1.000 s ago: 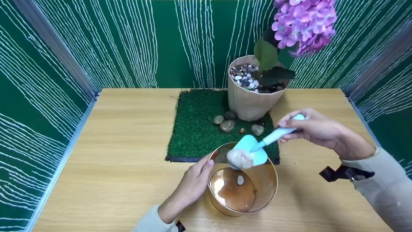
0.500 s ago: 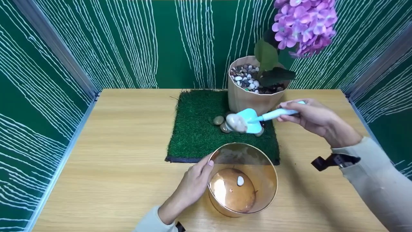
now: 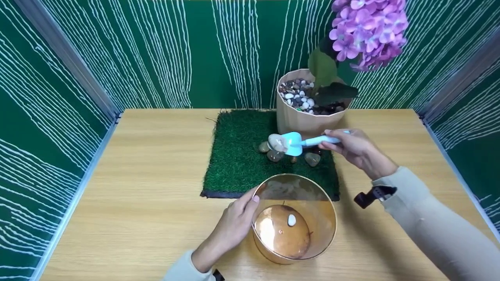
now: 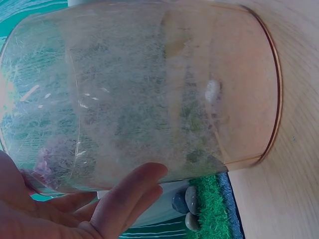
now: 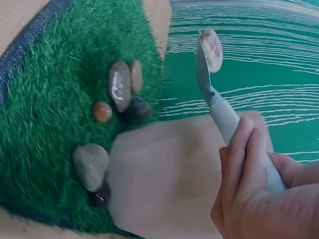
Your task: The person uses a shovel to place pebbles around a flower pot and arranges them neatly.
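My right hand [image 3: 353,150] grips the white handle of a small turquoise toy shovel [image 3: 293,143], which is raised above the artificial grass mat. On its blade rests a pale rounded stone [image 3: 277,143]; the right wrist view shows this stone [image 5: 213,51] on the blade, clear of the mat. My left hand [image 3: 232,222] holds the rim and side of a transparent amber cylindrical container [image 3: 322,222] standing on the table. One white pebble [image 3: 291,220] lies at its bottom, also visible through the wall in the left wrist view.
Several stones [image 5: 90,166] lie on the grass mat [image 3: 234,168] at the foot of a pale faceted flowerpot [image 3: 297,124]. Pebbles fill the pot, and a purple flower [image 3: 367,31] leans out above it. Green walls with white streaks enclose the wooden table [image 3: 156,175].
The shovel with its stone has moved from over the container to above the mat, and lately leftward toward the stones. My left hand and the container stay in place.
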Demonstrator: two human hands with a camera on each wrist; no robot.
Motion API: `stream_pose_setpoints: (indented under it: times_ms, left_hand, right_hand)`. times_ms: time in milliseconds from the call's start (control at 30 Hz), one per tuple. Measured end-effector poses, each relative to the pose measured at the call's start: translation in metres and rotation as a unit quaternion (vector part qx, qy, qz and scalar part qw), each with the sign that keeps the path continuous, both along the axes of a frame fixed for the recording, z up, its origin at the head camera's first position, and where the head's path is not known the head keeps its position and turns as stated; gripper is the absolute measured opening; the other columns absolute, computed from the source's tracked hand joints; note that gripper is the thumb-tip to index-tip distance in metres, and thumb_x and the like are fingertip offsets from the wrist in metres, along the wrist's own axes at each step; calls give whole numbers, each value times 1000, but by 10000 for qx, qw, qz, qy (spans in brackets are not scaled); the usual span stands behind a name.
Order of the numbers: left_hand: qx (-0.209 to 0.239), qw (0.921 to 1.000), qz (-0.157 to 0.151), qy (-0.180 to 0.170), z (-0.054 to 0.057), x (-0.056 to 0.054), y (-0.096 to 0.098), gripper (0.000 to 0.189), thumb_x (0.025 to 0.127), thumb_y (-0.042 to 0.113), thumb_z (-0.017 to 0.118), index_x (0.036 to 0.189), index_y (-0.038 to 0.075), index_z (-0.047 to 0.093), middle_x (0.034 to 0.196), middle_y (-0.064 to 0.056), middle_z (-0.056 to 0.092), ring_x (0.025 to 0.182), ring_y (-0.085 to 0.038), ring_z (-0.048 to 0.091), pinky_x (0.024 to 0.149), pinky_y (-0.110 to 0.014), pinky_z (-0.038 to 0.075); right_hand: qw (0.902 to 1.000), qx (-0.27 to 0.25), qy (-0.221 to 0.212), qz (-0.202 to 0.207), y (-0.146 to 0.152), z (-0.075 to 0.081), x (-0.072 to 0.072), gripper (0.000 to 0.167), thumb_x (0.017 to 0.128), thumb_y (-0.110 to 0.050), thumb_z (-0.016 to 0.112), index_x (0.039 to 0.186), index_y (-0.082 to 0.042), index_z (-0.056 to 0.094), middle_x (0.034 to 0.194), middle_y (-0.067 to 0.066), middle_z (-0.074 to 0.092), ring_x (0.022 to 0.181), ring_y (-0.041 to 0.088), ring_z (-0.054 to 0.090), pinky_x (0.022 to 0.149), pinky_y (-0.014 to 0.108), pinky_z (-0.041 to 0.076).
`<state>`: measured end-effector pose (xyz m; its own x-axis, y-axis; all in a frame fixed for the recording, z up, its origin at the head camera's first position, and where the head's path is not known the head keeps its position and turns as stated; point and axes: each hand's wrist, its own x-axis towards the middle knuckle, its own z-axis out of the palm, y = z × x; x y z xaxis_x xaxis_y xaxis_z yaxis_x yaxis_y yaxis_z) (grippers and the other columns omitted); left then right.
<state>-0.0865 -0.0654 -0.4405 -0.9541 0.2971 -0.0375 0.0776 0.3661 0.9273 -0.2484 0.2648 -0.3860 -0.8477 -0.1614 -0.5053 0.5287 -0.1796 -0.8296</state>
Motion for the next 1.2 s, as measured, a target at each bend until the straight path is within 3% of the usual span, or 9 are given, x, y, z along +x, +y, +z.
stream_pose_setpoints:
  times_ms: [100, 200, 500, 767, 833, 933, 1000, 1100, 1200]
  left_hand:
    - [28, 10000, -20, -27, 0, 0, 0, 52, 114, 32, 39, 161, 10, 46, 68, 5, 48, 78, -19, 59, 102, -53, 49]
    - [63, 10000, -23, 33, 0, 0, 0, 51, 115, 31, 39, 161, 10, 46, 74, 3, 52, 96, -22, 64, 113, -55, 45]
    - [5, 10000, -4, 77, 0, 1, 0, 51, 114, 32, 40, 160, 13, 48, 74, 5, 53, 115, -27, 63, 116, -58, 44]
    - [61, 10000, -20, 26, 0, 0, 0, 51, 114, 31, 39, 161, 10, 46, 84, -6, 62, 116, -26, 64, 118, -55, 42]
    - [96, 9999, -24, 32, 0, 0, 0, 52, 114, 31, 39, 161, 10, 46, 93, -11, 67, 128, -25, 59, 122, -56, 38]
    - [123, 9999, -19, 17, 1, -1, 1, 52, 114, 32, 39, 161, 10, 46, 89, -9, 65, 129, -26, 58, 122, -57, 36]
    - [79, 10000, -12, 25, 1, 0, 1, 52, 114, 32, 39, 161, 10, 46, 82, -4, 61, 119, -25, 63, 120, -55, 40]
    - [4, 10000, -9, 8, 0, -1, 1, 51, 114, 32, 39, 161, 11, 46, 73, 5, 52, 86, -16, 63, 95, -45, 56]
    - [-39, 10000, -17, -47, -1, -2, 1, 51, 115, 32, 38, 161, 12, 47, 68, 7, 48, 63, -9, 46, 70, -34, 48]
  right_hand:
    - [9997, -107, -109, -193, -7, -8, -5, 16, 109, -12, 57, 119, -3, 66, 93, 10, 74, 81, 15, 79, 84, 16, 59]
    - [9985, -249, -278, -405, -14, -16, -8, 19, 109, -12, 56, 126, -4, 55, 92, 11, 73, 80, 16, 78, 84, 17, 59]
    - [9928, -756, -365, -859, -36, -42, -17, 13, 109, -5, 53, 109, 2, 64, 85, 16, 72, 71, 18, 77, 76, 17, 61]
    - [9896, -818, -663, -983, -49, -50, -24, 14, 111, -9, 49, 120, -2, 56, 85, 15, 72, 70, 18, 77, 76, 16, 60]
    - [9891, -823, -684, -1012, -52, -51, -25, 14, 111, -9, 48, 120, -1, 55, 83, 15, 72, 68, 18, 76, 75, 16, 61]
    - [9884, -828, -723, -1045, -55, -51, -26, 13, 112, -11, 47, 119, -3, 54, 81, 15, 72, 67, 18, 76, 73, 15, 61]
    - [9876, -859, -754, -1072, -56, -52, -27, 13, 112, -11, 47, 119, -3, 53, 81, 15, 72, 66, 18, 76, 72, 16, 61]
    - [9862, -867, -839, -1131, -57, -51, -27, 13, 112, -12, 46, 120, -3, 52, 80, 15, 72, 65, 18, 75, 72, 15, 61]
    - [9837, -978, -941, -1177, -57, -51, -27, 14, 112, -12, 46, 122, -4, 51, 81, 16, 71, 65, 18, 75, 72, 16, 61]
